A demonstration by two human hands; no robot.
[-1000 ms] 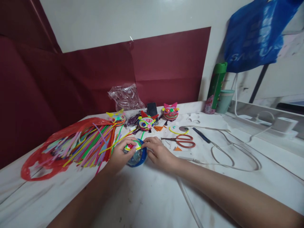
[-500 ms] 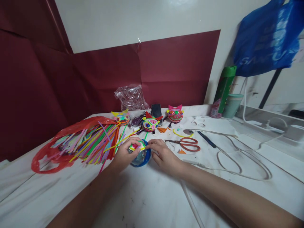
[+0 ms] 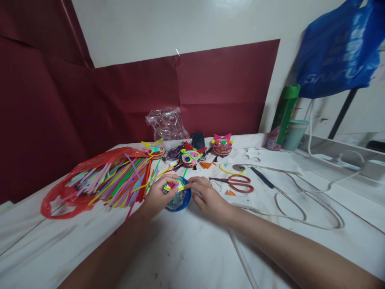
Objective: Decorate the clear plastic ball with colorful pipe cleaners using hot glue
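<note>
Pinching a colourful piece (image 3: 180,184) at a blue bowl (image 3: 187,199) with the left hand (image 3: 158,194); touching its edge with the right hand (image 3: 209,198), impossible to tell if pinching, well forward of the bench's (image 3: 183,253) back edge.

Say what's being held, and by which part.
The left hand grips a round, clear and blue plastic-looking piece with a multicoloured top, at that top's left side; the right hand touches its right edge.
</note>
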